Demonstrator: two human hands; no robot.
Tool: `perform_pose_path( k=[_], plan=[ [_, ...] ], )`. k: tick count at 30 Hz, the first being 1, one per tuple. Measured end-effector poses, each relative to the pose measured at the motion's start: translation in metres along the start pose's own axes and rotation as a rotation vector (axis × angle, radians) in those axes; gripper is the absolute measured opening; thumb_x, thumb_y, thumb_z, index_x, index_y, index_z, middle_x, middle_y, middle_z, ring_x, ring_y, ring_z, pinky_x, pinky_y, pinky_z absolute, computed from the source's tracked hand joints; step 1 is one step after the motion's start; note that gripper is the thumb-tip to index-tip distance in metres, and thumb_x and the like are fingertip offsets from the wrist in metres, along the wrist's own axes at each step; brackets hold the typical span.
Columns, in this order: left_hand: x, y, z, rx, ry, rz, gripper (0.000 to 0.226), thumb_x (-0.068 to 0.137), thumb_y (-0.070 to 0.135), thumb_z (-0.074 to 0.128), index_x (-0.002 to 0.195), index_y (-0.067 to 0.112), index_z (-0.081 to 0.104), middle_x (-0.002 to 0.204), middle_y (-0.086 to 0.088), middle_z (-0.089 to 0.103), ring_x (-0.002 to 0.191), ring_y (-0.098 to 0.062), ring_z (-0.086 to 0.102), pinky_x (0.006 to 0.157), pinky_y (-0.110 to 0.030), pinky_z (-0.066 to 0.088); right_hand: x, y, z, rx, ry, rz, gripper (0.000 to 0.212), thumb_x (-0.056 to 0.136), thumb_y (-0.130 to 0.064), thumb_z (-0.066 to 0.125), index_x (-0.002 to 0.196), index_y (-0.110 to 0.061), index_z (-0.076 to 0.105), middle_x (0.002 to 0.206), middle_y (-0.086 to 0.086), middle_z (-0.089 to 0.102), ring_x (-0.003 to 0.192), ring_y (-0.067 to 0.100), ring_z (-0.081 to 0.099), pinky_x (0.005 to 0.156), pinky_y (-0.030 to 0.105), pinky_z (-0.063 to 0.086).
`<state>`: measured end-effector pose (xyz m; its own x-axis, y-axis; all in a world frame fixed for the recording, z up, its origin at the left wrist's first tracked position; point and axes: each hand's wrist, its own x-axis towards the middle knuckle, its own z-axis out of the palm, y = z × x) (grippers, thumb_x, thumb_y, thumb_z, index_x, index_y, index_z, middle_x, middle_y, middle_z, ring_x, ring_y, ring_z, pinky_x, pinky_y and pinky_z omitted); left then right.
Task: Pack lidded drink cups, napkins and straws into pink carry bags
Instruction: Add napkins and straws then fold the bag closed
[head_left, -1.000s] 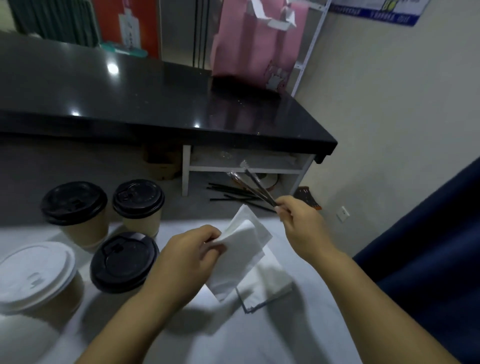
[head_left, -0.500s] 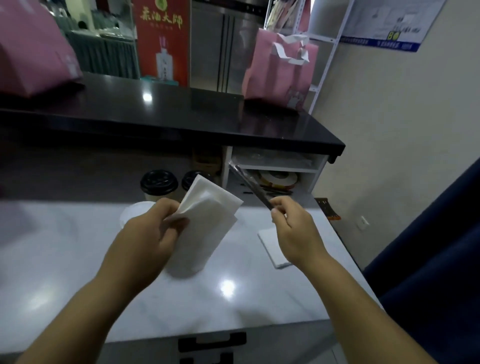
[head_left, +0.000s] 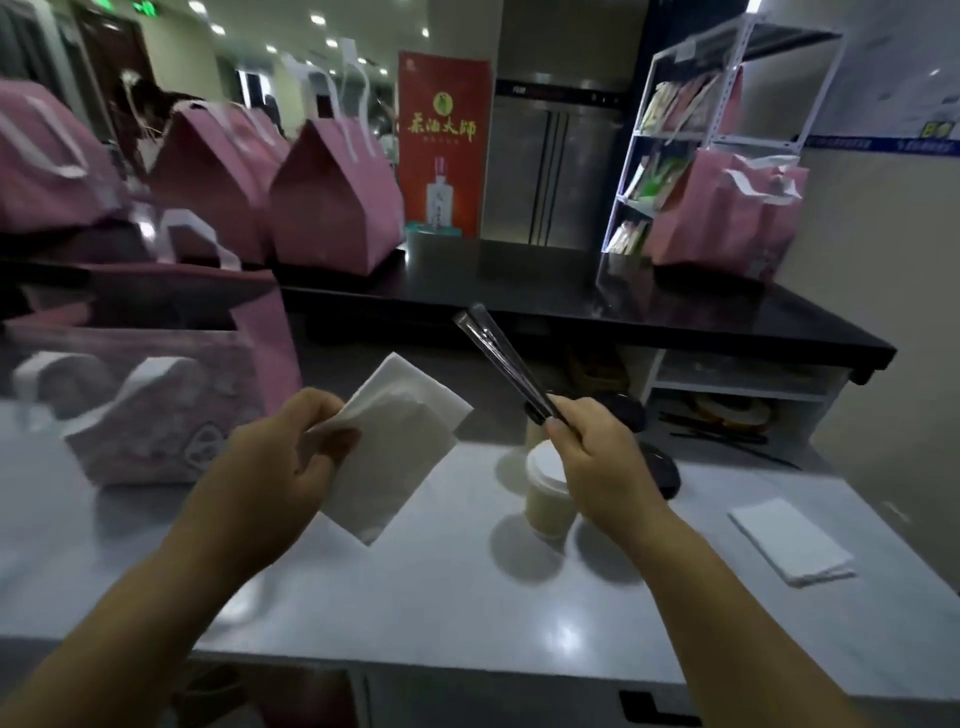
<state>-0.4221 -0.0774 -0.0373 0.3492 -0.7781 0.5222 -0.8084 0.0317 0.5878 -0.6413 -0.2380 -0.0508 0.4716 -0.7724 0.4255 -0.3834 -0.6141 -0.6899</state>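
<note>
The left hand (head_left: 275, 457) pinches folded napkins (head_left: 395, 447) between thumb and curled fingers. The right hand (head_left: 597, 457) has its fingers clamped on the lower end of the wrapped straws (head_left: 498, 358), whose tips point up and away. Both are held above the surface (head_left: 467, 597), just right of the open pink bag (head_left: 156, 415). The best move is probably to carry both over the bag's mouth, slide the napkins flat against a wall, then lower the straws end-first. The bag's inside is dark and blurred, so I cannot tell what it holds. The right hand covers part of the white-lidded cup (head_left: 545, 499).
</note>
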Motion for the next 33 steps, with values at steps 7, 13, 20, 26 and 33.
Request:
perform_pose_path(
  k=[7, 13, 20, 26, 33],
  plan=[
    [0.011, -0.066, -0.082, 0.064, 0.087, 0.043, 0.012, 0.086, 0.017, 0.060, 0.088, 0.027, 0.055, 0.072, 0.019, 0.055, 0.066, -0.001, 0.053, 0.050, -0.020, 0.035, 0.035, -0.075, 0.082, 0.102, -0.051, -0.032, 0.030, 0.093, -0.018, 0.055, 0.114, -0.037, 0.064, 0.090, -0.008, 0.065, 0.080, 0.015, 0.059, 0.064, 0.026, 0.051],
    [0.043, -0.111, -0.128, 0.121, 0.192, 0.089, 0.010, 0.083, 0.012, 0.063, 0.089, 0.019, 0.058, 0.068, 0.010, 0.057, 0.061, -0.001, 0.055, 0.050, -0.016, 0.037, 0.090, -0.119, 0.136, -0.016, -0.096, -0.096, 0.028, 0.095, -0.024, 0.043, 0.113, -0.027, 0.064, 0.083, -0.004, 0.053, 0.080, 0.017, 0.053, 0.075, 0.039, 0.046],
    [0.101, -0.177, -0.174, 0.157, 0.323, 0.048, 0.012, 0.082, 0.018, 0.063, 0.085, 0.026, 0.055, 0.068, 0.013, 0.059, 0.057, -0.005, 0.056, 0.049, -0.010, 0.037, 0.173, -0.165, 0.188, -0.174, -0.238, -0.247, 0.025, 0.095, -0.017, 0.049, 0.117, -0.014, 0.062, 0.097, 0.004, 0.062, 0.083, 0.022, 0.057, 0.076, 0.037, 0.048],
    [0.141, -0.229, -0.204, 0.214, 0.386, 0.036, 0.013, 0.081, 0.020, 0.065, 0.085, 0.027, 0.054, 0.068, 0.013, 0.059, 0.058, -0.006, 0.056, 0.053, -0.006, 0.037, 0.239, -0.195, 0.223, -0.499, -0.331, -0.399, 0.013, 0.087, -0.024, 0.063, 0.097, -0.027, 0.069, 0.093, -0.003, 0.067, 0.085, 0.019, 0.061, 0.075, 0.038, 0.053],
    [0.175, -0.269, -0.203, 0.176, 0.343, 0.051, 0.011, 0.082, 0.018, 0.065, 0.085, 0.024, 0.056, 0.069, 0.009, 0.061, 0.059, -0.005, 0.057, 0.050, -0.011, 0.039, 0.281, -0.210, 0.276, -0.908, -0.449, -0.438, 0.023, 0.080, -0.029, 0.069, 0.099, -0.017, 0.064, 0.091, 0.005, 0.059, 0.080, 0.027, 0.056, 0.065, 0.035, 0.046]
  ],
)
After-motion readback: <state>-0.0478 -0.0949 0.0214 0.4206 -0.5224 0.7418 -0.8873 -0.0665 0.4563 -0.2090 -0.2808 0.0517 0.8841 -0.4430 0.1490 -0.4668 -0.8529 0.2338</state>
